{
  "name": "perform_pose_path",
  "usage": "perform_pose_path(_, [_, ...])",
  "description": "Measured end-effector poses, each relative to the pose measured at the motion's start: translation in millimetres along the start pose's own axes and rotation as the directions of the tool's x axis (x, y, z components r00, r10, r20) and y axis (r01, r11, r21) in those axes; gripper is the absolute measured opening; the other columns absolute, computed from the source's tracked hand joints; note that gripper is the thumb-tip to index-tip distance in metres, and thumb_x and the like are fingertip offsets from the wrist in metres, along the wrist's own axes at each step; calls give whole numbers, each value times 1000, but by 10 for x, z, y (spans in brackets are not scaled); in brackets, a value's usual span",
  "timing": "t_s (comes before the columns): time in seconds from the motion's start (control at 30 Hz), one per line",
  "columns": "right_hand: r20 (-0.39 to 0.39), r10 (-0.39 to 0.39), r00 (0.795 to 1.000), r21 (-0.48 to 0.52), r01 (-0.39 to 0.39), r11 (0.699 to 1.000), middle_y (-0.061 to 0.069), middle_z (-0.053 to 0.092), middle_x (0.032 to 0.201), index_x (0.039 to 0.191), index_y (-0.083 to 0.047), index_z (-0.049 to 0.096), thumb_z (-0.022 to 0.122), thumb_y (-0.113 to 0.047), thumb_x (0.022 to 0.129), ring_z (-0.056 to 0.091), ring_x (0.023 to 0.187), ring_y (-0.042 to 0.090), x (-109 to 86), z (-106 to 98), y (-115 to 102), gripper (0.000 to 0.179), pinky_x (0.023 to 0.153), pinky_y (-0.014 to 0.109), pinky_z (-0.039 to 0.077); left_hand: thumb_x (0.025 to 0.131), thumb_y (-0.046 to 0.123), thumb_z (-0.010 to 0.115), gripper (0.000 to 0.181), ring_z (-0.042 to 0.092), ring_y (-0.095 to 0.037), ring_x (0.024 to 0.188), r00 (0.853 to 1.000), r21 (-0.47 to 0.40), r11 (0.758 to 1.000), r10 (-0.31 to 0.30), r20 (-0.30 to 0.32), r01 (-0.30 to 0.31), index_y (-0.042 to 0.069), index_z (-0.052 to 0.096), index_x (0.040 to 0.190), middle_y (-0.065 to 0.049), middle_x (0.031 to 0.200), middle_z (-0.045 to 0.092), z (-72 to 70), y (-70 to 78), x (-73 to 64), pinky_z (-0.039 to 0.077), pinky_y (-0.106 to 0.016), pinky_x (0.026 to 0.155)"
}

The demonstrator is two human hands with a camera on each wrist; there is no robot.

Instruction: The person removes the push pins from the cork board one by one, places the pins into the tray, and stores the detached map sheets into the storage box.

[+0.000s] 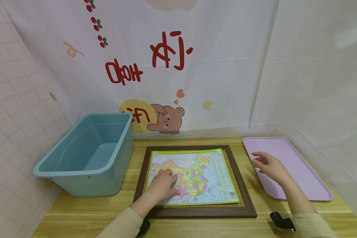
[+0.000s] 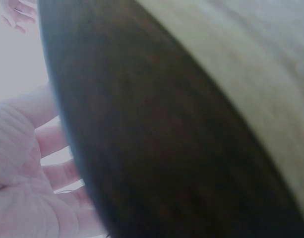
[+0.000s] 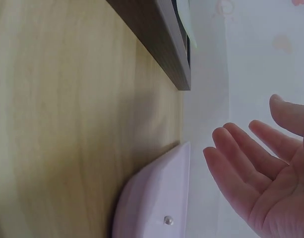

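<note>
A colourful map of China [image 1: 196, 178] with a green border lies slightly askew on a cork board in a dark wooden frame [image 1: 202, 212]. My left hand [image 1: 163, 185] is over the map's left part, palm down, with fingertips right at its surface and nothing gripped. In the left wrist view, the dark frame [image 2: 142, 124] covers much of the picture and partly hides the fingers. My right hand [image 1: 270, 167] hovers by the left edge of a light purple tray [image 1: 297, 172], fingers loosely bent and holding nothing. Its fingers show spread in the right wrist view.
On the left of the wooden table [image 1: 92, 215] stands a deep blue-green plastic tub [image 1: 80, 172]. A white cloth [image 1: 226, 82] printed with a bear and red characters hangs behind. Near each wrist, a black device [image 1: 281, 220] shows.
</note>
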State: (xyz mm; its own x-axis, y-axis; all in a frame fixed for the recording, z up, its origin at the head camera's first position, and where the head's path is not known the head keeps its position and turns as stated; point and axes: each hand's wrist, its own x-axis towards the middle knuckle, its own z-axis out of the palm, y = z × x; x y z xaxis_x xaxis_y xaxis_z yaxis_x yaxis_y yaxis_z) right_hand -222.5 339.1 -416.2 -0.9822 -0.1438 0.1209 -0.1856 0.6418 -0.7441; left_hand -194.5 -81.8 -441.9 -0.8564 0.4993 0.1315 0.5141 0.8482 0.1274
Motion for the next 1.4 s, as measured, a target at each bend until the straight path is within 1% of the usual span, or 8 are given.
perform_pose_path(0.23, [61,38,997,79,-43,996,32,60,118,140,12,41,58,-21,102,65,100,36,11,98,15,53,76,42,57,76,45,83,38,54,-29,89,1000,-2,1000,0,-2,0,12,69,90,-13,107,62,-16,7,-7,50,-38,63])
perform_pose_path(0.4, [105,35,994,104,-46,993,31,61,115,139,14,40,58,-19,102,66,96,35,10,157,34,53,73,41,57,76,45,82,38,54,-29,88,1000,-1,1000,0,1,0,12,70,91,-13,107,62,-20,11,-8,50,-38,64])
perform_pose_path(0.5, [128,52,990,123,-68,990,30,61,112,139,14,40,59,-18,101,66,93,34,14,197,40,53,71,40,58,76,45,83,38,54,-29,89,1000,-1,1000,-5,4,5,12,70,92,-13,108,62,-13,7,-5,51,-39,64])
perform_pose_path(0.67, [186,86,979,150,-115,982,26,62,108,141,14,36,58,-17,101,66,90,32,22,239,44,55,70,40,58,76,44,83,38,55,-30,90,1000,-4,1000,-5,4,5,12,69,90,-13,108,62,-5,1,0,51,-39,65])
perform_pose_path(0.83, [236,114,965,152,-153,977,25,61,111,144,13,32,57,-19,102,65,90,28,38,276,62,58,70,41,58,76,44,83,37,53,-28,88,1000,-7,1000,2,1,-2,12,69,90,-13,105,61,-17,4,-2,50,-38,63])
perform_pose_path(1.0, [262,149,953,146,-192,971,24,61,113,146,10,32,59,-21,102,65,89,24,87,324,102,60,69,41,58,76,45,83,38,53,-27,87,1000,-9,1000,-3,3,3,12,70,91,-12,105,61,-22,6,-1,49,-37,63])
perform_pose_path(1.2, [284,171,944,154,-221,963,24,60,114,146,10,31,63,-24,99,63,86,23,133,360,101,66,70,43,58,76,46,82,39,54,-28,89,1000,-5,1000,-8,8,8,12,71,93,-13,107,62,11,-6,10,50,-37,63])
perform_pose_path(1.4, [279,201,939,138,-246,959,23,59,113,145,9,33,67,-21,96,60,86,23,156,409,71,66,70,42,58,76,45,83,39,53,-27,88,1000,-6,1000,-3,4,3,12,71,93,-12,106,62,-2,-3,6,50,-37,63])
